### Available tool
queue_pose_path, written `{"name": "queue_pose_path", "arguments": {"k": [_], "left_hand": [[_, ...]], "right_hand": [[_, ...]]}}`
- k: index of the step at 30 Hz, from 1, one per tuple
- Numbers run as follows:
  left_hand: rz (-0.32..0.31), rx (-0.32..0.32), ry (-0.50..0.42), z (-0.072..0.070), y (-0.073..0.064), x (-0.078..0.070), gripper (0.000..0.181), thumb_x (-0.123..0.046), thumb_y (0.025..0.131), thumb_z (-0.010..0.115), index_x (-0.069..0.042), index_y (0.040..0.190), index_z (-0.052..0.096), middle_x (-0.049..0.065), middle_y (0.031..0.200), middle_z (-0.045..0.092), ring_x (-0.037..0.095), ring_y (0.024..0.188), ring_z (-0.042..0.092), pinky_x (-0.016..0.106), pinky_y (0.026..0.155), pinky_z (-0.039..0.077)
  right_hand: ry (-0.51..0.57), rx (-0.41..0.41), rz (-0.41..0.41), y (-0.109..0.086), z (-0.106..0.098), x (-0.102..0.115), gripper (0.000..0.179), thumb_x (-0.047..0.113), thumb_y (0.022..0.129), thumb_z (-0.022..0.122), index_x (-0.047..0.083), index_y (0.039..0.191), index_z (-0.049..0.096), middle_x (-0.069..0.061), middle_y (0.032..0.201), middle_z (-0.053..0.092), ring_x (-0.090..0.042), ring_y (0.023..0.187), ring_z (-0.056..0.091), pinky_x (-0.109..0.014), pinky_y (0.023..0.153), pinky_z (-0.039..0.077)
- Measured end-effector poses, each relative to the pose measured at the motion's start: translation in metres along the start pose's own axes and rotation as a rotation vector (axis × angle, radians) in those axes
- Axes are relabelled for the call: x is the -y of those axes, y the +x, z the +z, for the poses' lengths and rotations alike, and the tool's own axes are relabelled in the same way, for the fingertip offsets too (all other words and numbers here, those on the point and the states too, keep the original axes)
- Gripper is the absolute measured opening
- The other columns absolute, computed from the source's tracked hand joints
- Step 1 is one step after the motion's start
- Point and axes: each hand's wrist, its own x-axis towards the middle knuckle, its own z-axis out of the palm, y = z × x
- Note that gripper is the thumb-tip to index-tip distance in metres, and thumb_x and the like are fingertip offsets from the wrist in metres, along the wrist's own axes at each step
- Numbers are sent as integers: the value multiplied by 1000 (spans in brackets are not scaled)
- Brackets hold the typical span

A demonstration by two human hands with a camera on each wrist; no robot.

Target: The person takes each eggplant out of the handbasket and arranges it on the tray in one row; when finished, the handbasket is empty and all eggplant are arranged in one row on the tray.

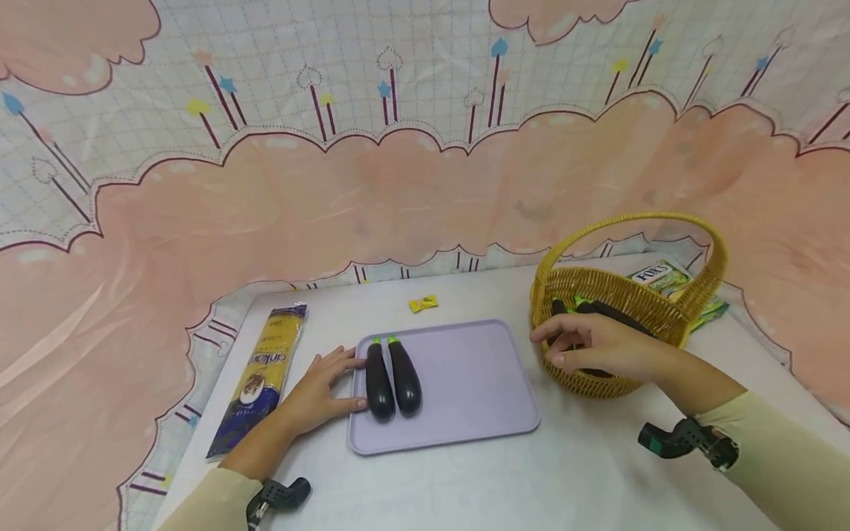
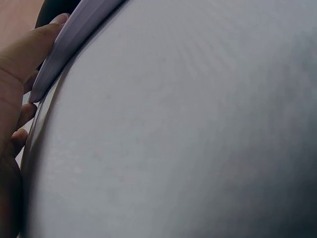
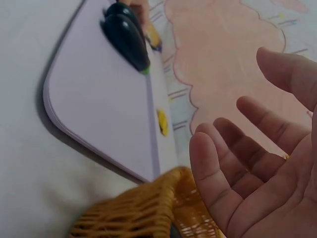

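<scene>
Two dark eggplants with green tips, the left eggplant (image 1: pixel 379 385) and the right eggplant (image 1: pixel 406 380), lie side by side at the left end of a pale purple tray (image 1: pixel 471 391). My left hand (image 1: pixel 320 394) rests at the tray's left edge, its fingers spread and its thumb tip beside the left eggplant. Over the left side of a wicker basket (image 1: pixel 578 380) hovers my right hand (image 1: pixel 600 345), fingers loosely bent with nothing in them, as the right wrist view also shows. Inside the basket a dark eggplant (image 1: pixel 624 317) is partly visible; the hand hides other dark contents.
A yellow and blue pasta packet (image 1: pixel 262 376) lies left of my left hand. Behind the tray is a small yellow wrapped candy (image 1: pixel 423 303). A green FOX'S packet (image 1: pixel 664 276) lies behind the basket, whose tall handle (image 1: pixel 637 217) arches above it. A patterned cloth (image 1: pixel 398 192) hangs behind the table.
</scene>
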Motion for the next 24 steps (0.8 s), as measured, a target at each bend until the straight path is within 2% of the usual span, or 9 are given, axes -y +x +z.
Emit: {"name": "queue_pose_path", "arguments": {"k": [5,10,17,21,24], "left_hand": [[-3,-1,-6,-1,1,-1,76,-42,85,91,-13,148,62,17,166,44,43,160,25,67,130,1],[-7,2,-10,-1,2,-1,76,-42,84,91,-13,148,62,17,166,44,43,160,25,67,130,1],[-2,4,-15,-1,1,-1,76,-42,84,91,-12,148,62,17,166,45,43,160,25,67,130,1],[-2,4,-14,-1,2,-1,76,-42,84,91,-12,148,62,17,166,45,44,160,26,67,130,1],[-5,6,-16,0,2,-1,76,-42,84,91,-13,148,62,17,166,45,43,160,25,67,130,1]], "right_hand": [[-22,-34,42,-1,-15,-1,42,17,105,70,1,142,61,-25,132,62,-35,101,68,-36,85,64],[-28,-66,72,0,-32,-9,43,17,104,70,-1,142,61,-24,142,60,-38,119,66,-39,90,65],[-31,-108,108,1,-52,-19,46,18,105,70,-4,144,58,-28,149,55,-46,131,59,-37,93,65],[-53,-111,114,6,-60,-23,49,18,105,70,-6,145,56,-28,152,54,-45,135,57,-38,93,65],[-80,-117,146,11,-64,-26,50,17,104,71,-6,145,56,-28,152,53,-40,130,62,-38,92,65]]}}
